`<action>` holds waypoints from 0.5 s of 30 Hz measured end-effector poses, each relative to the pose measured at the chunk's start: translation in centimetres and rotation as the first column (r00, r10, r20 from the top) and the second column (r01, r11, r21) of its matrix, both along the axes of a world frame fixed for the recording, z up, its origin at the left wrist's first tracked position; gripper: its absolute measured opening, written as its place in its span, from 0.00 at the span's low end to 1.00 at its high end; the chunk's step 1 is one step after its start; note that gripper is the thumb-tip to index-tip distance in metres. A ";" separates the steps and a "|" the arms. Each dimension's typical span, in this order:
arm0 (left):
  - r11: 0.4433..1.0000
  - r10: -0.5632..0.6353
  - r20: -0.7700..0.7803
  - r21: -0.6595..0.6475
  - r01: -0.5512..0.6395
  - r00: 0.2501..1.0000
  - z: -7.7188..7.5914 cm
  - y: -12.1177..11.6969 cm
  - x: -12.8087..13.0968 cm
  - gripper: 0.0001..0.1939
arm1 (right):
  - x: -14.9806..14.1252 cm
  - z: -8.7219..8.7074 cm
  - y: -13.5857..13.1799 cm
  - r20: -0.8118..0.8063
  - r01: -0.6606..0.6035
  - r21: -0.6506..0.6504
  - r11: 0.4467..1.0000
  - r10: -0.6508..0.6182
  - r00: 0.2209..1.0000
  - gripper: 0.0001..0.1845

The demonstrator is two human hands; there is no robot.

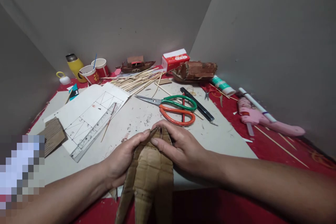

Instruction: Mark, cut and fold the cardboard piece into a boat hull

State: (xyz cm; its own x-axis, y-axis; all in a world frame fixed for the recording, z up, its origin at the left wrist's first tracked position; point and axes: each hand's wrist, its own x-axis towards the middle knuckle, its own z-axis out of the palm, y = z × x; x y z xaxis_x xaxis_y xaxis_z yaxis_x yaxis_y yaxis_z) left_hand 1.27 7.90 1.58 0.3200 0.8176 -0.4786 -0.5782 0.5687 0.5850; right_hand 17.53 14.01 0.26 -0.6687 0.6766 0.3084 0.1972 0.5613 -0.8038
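A brown cardboard piece, folded and pointed like a boat hull [151,171], is between my two hands at the near edge of the table. My left hand [126,157] grips its left side close to the pointed end. With the thumb pressed on its inner face near the tip, my right hand [181,145] holds the right side. The lower part of the cardboard runs out of view at the bottom. Just beyond my hands lie scissors [156,101] with one green and one orange handle. Behind them rests a black utility knife [196,105].
Left are a drawn paper plan [89,112], a clear ruler [93,133] and a cardboard scrap [54,136]. Bamboo sticks [136,83], paper cups [89,75], a yellow bottle [75,68] and model boats [195,71] stand behind. A pink glue gun [262,117] lies right.
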 end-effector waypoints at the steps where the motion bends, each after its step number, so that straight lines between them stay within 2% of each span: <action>1: 1.000 -0.026 0.021 -0.007 0.026 0.999 0.0 0.0 0.0 0.14 | 0.0 0.1 -0.1 0.000 -0.003 -0.004 1.000 0.003 1.000 0.04; 5: 0.992 -0.123 0.087 -0.015 0.125 0.989 -0.1 -0.1 0.0 0.19 | -0.1 0.4 -0.2 0.033 -0.021 -0.020 1.000 0.022 0.999 0.04; 9: 0.986 -0.165 0.013 0.005 0.165 0.986 -0.5 -0.5 0.0 0.27 | -0.2 0.7 -0.2 0.095 -0.055 0.011 0.998 0.054 0.994 0.09; 12: 0.988 -0.157 -0.034 -0.004 0.157 0.987 -0.5 -0.7 0.1 0.31 | -0.2 0.9 -0.1 0.103 -0.078 0.020 0.997 0.076 0.992 0.11; 15: 0.992 -0.122 -0.037 0.020 0.123 0.992 -0.5 -0.9 0.3 0.28 | 0.0 0.6 -0.1 0.054 -0.089 0.023 0.996 0.087 0.995 0.13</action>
State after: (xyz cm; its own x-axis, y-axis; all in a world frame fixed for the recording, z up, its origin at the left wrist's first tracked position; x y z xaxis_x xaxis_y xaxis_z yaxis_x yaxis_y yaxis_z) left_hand 1.56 7.03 1.10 0.4017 0.7840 -0.4733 -0.4834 0.6205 0.6175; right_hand 17.49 13.87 0.87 -0.7410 0.6067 0.2878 0.1878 0.5987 -0.7787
